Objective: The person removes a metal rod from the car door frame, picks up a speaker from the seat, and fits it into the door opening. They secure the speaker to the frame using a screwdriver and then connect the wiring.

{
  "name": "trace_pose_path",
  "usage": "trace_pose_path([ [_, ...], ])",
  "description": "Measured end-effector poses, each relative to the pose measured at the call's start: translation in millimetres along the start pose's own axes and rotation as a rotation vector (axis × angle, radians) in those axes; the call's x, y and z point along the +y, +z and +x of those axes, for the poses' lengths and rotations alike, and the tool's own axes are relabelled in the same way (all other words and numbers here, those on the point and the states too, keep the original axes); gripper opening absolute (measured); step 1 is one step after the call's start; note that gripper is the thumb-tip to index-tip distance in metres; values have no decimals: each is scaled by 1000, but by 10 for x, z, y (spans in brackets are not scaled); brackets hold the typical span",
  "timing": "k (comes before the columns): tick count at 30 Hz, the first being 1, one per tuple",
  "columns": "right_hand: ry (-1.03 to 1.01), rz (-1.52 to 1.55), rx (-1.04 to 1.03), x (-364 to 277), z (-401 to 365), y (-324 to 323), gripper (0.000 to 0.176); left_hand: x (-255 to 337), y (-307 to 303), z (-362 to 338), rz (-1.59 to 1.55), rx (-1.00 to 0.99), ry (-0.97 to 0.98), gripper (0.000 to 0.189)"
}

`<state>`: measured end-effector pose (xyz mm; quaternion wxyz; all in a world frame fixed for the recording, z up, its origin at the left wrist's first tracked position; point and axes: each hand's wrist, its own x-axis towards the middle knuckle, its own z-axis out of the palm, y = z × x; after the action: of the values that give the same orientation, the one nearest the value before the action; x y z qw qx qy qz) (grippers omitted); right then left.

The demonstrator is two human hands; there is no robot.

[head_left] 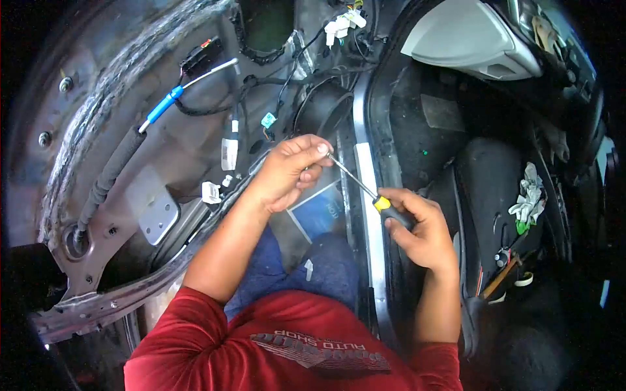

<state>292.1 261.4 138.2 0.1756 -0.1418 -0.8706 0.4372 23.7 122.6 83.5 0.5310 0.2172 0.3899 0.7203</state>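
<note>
A screwdriver [383, 204] with a yellow and black handle is gripped in my right hand [420, 228], its thin shaft pointing up and left. At the far end of that shaft, my left hand [297, 166] pinches with thumb and forefinger. Whatever sits between those fingertips is too small to make out; it may be only the screwdriver's tip. Both hands are over the gap between the stripped car door [130, 182] on the left and the silver door sill [368, 189].
A blue-sleeved cable [165, 105], a teal connector [268, 120] and white connectors [345, 26] hang along the door's inner side. A grey panel [469, 39] is at the upper right. Gloves [528, 199] and a wooden-handled tool [501, 278] lie on the right inside the car.
</note>
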Motion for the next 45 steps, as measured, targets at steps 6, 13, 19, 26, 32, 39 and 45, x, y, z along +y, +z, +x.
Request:
trace_pose_path([
  [6, 10, 16, -13, 99, 13, 114, 45, 42, 27, -13, 86, 1, 58, 15],
  [13, 192, 517, -45, 459, 86, 654, 45, 60, 176, 19, 148, 2, 217, 29],
  [19, 145, 676, 8, 622, 211, 827, 45, 36, 190, 11, 19, 22, 203, 49],
  [26, 74, 684, 76, 828, 392, 755, 45, -853, -307, 352, -145, 365, -110, 29],
  [32, 120, 585, 70, 923, 620, 676, 42, -1114, -523, 890, -125, 417, -127, 31],
  [39, 153, 587, 42, 1055, 958, 774, 43, -918, -413, 723, 88, 515, -117, 34],
  [45, 160, 616, 42, 1268, 1138, 825, 44, -1107, -603, 1022, 306, 618, -154, 47],
])
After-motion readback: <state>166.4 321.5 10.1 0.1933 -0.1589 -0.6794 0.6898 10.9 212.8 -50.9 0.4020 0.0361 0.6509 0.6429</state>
